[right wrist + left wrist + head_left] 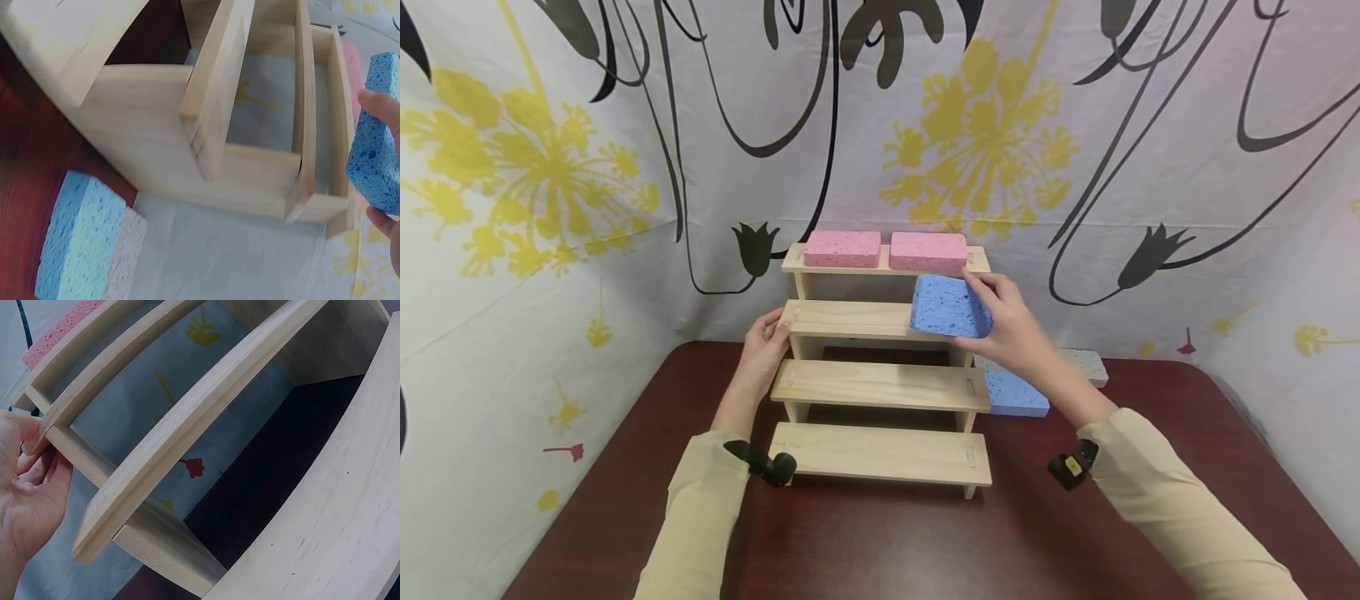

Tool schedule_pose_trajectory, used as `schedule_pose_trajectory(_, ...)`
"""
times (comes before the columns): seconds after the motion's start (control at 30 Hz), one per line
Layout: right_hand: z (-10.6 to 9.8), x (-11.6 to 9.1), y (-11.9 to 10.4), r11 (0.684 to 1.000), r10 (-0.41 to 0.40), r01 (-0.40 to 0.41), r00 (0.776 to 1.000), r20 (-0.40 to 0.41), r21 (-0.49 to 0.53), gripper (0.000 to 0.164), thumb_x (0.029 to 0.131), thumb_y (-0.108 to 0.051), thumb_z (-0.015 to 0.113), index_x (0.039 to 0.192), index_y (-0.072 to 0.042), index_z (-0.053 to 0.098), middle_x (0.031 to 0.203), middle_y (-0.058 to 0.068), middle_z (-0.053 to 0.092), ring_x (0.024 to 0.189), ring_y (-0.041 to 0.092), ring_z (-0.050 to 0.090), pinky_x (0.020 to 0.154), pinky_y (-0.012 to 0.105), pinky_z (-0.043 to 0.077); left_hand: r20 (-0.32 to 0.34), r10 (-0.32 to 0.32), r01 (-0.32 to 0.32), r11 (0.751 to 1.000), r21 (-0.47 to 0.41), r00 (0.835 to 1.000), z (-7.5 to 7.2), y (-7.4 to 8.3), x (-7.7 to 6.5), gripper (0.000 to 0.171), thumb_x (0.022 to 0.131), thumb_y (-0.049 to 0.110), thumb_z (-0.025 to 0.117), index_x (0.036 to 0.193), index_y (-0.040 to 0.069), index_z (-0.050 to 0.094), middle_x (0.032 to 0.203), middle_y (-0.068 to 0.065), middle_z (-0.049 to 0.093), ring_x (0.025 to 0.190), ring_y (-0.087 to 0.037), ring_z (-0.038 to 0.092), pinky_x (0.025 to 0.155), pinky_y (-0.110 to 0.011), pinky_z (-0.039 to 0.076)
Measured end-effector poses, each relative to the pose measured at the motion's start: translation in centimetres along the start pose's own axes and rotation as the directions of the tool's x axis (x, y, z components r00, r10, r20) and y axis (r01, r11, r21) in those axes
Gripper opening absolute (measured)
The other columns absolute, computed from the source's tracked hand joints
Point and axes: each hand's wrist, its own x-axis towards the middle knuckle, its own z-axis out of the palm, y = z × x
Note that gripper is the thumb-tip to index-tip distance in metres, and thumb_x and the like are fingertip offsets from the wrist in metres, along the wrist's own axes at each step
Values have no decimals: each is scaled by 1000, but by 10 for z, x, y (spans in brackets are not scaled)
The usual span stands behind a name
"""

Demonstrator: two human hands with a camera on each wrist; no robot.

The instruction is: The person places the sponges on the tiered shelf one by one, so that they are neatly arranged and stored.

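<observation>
A tiered wooden rack (880, 385) with step-like shelves stands on the table. My left hand (762, 354) grips the left end of its second shelf from the top; in the left wrist view the thumb lies over the board (125, 362) and fingers curl beneath. Between thumb and fingers of my right hand (1011, 325) is a blue sponge (946, 307), held tilted over the right part of that same shelf. From the right wrist view, the held sponge (374, 147) appears apart from the rack. Two pink sponges (842, 248) lie side by side on the top shelf.
Right of the rack, another blue sponge (1017, 393) lies on the dark red table (880, 533), with a grey sponge (1086, 367) behind it. A patterned white cloth (865, 167) hangs close behind the rack and along both sides.
</observation>
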Motion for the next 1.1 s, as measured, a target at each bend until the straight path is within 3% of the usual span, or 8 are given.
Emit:
schedule_pose_trajectory(0.67, 20, 35, -36, 995, -51, 57, 996, 70, -85, 90, 68, -24, 80, 141, -1, 31, 129, 22, 40, 114, 34, 42, 94, 48, 43, -2, -3, 3, 1000, 5, 1000, -1, 3, -1, 49, 96, 6, 39, 141, -3, 20, 147, -22, 24, 135, -27, 28, 114, -36, 22)
schedule_pose_trajectory(0.83, 33, 45, -40, 997, -45, 51, 995, 87, -64, 85, 70, -28, 79, 139, -9, 34, 126, 20, 42, 111, 31, 44, 93, 46, 44, -1, 7, -7, 1000, 0, 1000, -1, 5, -3, 49, 96, 5, 38, 141, -4, 19, 147, -23, 23, 136, -27, 27, 114, -36, 22)
schedule_pose_trajectory(1.1, 56, 65, -53, 998, -2, 17, 975, 223, -66, 76, 76, -45, 69, 139, -15, 39, 136, 18, 40, 124, 34, 39, 101, 49, 38, -1, 16, -16, 1000, -25, 1000, 0, 0, -1, 49, 96, 5, 39, 140, -5, 20, 146, -23, 24, 135, -28, 28, 114, -38, 21)
